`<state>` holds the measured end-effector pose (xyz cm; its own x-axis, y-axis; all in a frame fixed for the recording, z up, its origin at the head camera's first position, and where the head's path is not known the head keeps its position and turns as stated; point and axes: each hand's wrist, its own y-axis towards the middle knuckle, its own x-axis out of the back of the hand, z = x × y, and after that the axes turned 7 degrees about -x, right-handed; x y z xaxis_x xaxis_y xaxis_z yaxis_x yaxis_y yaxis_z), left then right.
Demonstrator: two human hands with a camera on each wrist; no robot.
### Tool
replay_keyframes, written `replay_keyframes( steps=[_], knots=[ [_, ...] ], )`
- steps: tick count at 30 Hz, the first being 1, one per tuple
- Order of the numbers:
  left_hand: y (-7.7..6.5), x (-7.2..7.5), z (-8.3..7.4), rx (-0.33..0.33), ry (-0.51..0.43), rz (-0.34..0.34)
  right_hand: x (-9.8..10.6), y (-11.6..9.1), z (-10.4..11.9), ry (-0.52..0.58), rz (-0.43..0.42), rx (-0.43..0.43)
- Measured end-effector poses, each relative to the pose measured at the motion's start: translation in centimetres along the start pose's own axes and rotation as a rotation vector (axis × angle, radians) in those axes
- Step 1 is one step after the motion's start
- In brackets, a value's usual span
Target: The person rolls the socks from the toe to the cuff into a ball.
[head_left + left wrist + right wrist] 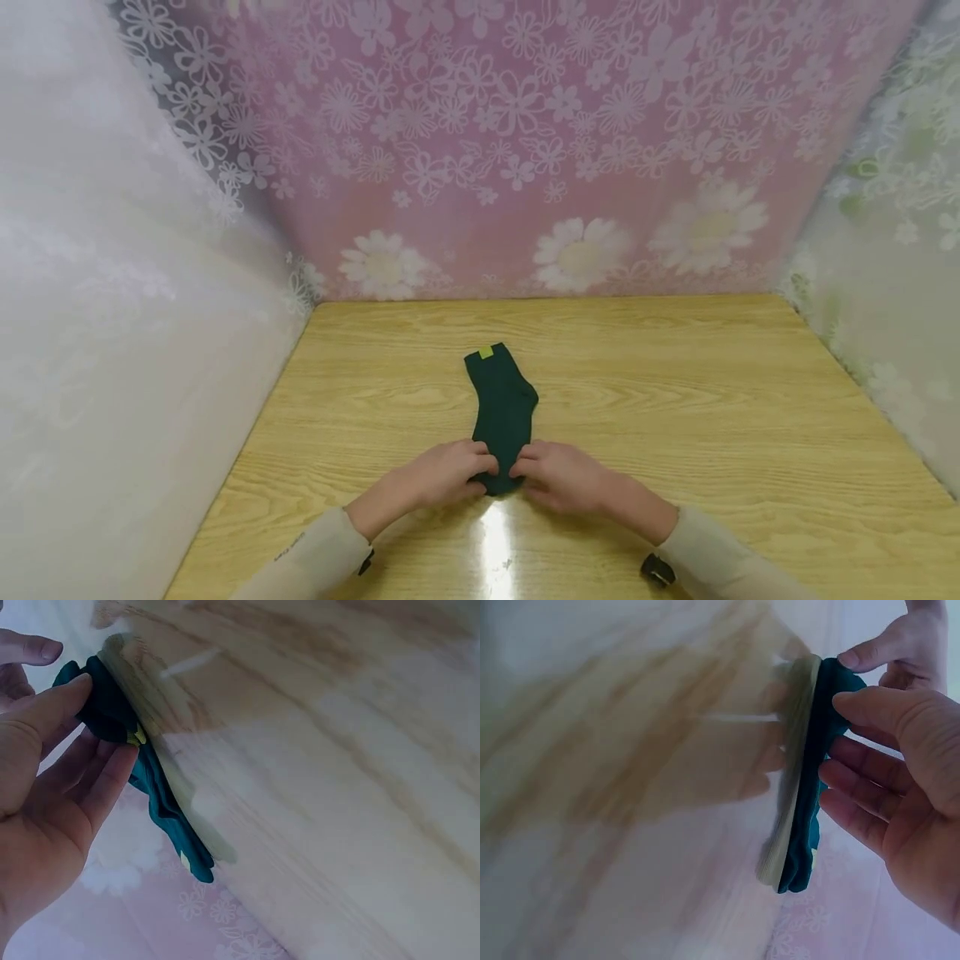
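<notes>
Dark-green fabric sock (504, 408): lying on yellow wood-grained bench (690, 375)
Left hand (453, 471), right hand (562, 477): pinch opposite edges; even tension should serve best

The sock (504, 408) is a plain deep green, turning teal in both wrist views, with a yellow-green tag (486, 352) just short of its twelve o'clock. The table (675, 375) is honey-yellow with a brownish wood grain, and a white glare streaks it at six o'clock. At twelve, the back wall (480, 83) is pink, patterned with white outlined flowers above large white daisies (579, 254) with pale yellow centres. The left wall (90, 292), at nine, is whitish, greying under white flowers towards ten. The right wall (885, 333), at three, is pale with white blossoms and green leaves. The sleeve (318, 550) at seven is cream.
</notes>
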<state>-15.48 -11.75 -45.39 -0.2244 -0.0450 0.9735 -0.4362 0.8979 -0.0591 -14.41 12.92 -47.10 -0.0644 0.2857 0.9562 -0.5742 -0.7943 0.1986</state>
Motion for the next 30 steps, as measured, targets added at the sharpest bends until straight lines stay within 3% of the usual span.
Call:
replay_keyframes(
  steps=[6, 11, 17, 30],
  knots=[
    [0.3, -0.2, 0.0, -0.012, -0.015, -0.006, -0.1, 0.2, 0.5, -0.064, 0.038, 0.014],
    [0.2, -0.3, 0.1, -0.011, -0.007, -0.018, -0.1, 0.7, 0.9, -0.079, 0.103, -0.034],
    [0.0, -0.4, 0.2, -0.016, 0.027, 0.017, -0.3, 1.4, 1.6, -0.155, 0.135, -0.065],
    [-0.1, -1.0, 0.4, 0.049, -0.002, -0.064, -0.8, 1.8, 2.5, -0.207, 0.094, -0.125]
  ],
)
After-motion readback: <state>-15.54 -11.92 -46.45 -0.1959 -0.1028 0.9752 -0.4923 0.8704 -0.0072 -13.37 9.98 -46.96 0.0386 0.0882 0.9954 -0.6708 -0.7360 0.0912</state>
